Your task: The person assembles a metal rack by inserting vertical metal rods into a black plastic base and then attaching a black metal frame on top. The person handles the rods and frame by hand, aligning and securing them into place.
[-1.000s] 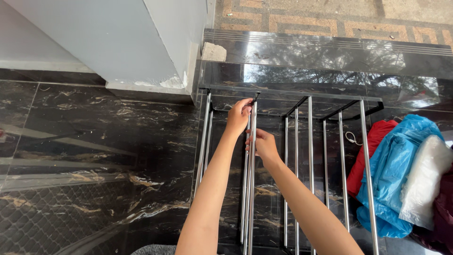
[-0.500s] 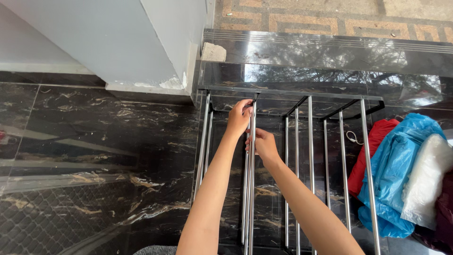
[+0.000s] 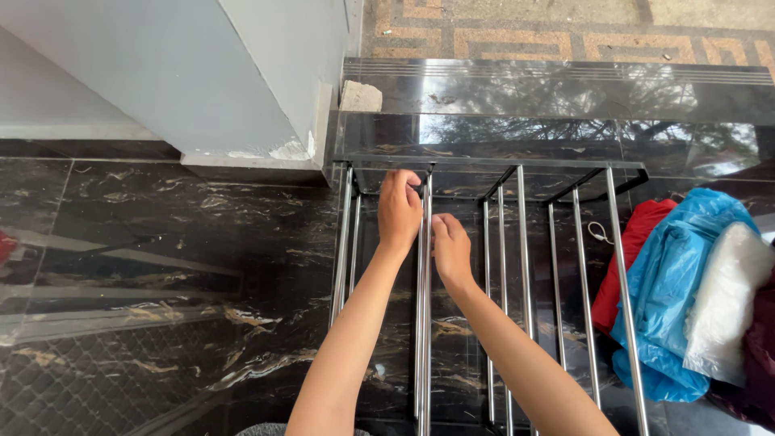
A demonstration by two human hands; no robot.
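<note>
The metal rack [image 3: 517,266] lies on the dark marble floor [image 3: 161,258], its chrome rods running lengthwise away from the person toward the black step [image 3: 565,97]. Both hands are closed on the rack's central rods near the step end: the left hand [image 3: 399,211] higher, the right hand [image 3: 450,250] just below, while bags of clothes [image 3: 686,291] sit right of the rack

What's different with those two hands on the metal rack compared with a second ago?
The right hand has slid up the bunched chrome rods, closer to the left hand, which stays wrapped around their top near the black crossbar. The whole view shifted slightly as the head moved. The rack and the red cloth, blue bag and white bag beside it lie unchanged.
</note>
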